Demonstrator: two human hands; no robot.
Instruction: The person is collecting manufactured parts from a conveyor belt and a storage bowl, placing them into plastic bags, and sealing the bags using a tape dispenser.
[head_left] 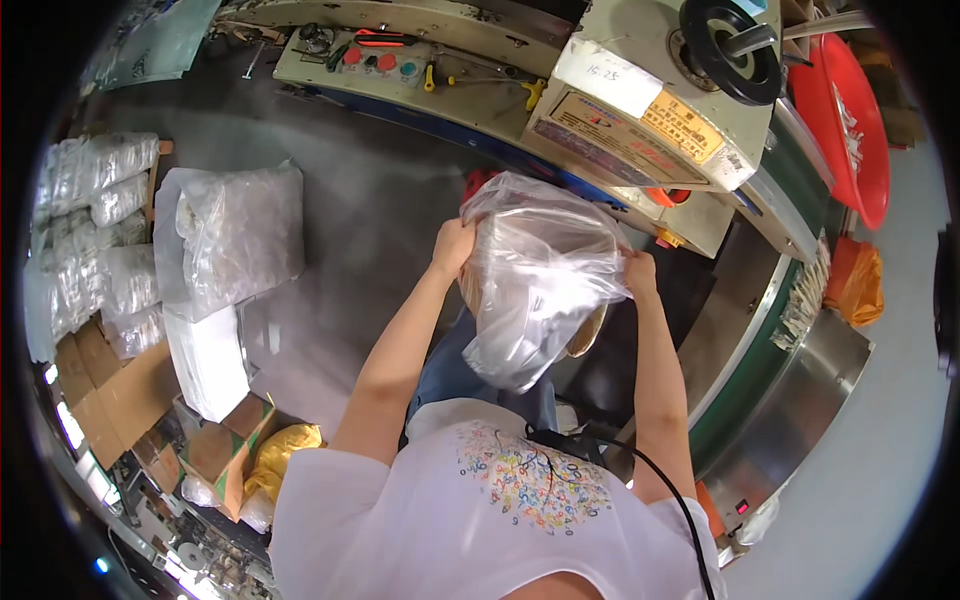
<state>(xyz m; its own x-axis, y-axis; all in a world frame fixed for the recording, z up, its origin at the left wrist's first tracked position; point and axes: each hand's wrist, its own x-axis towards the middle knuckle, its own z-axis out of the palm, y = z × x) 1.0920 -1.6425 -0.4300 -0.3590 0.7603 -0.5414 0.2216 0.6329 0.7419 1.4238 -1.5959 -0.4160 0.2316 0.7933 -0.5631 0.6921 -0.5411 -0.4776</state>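
Observation:
A large clear plastic bag (550,270) is stretched between my two hands in front of my body. My left hand (455,247) is closed on its left edge, and my right hand (638,273) grips the right edge. The film is crumpled, catches the light, and droops toward my lap. A brown rounded edge (588,332) shows beneath it, but what it belongs to is mostly hidden. Something red (478,182) peeks out behind the bag's far left corner.
Ahead stands a machine with a control panel (400,68), tools and a black handwheel (730,50). A green conveyor belt (745,385) runs along my right, near a red basin (850,130). At left are a filled plastic bag (245,235) on a white box (205,365), stacked packs (100,230) and cardboard boxes (225,445).

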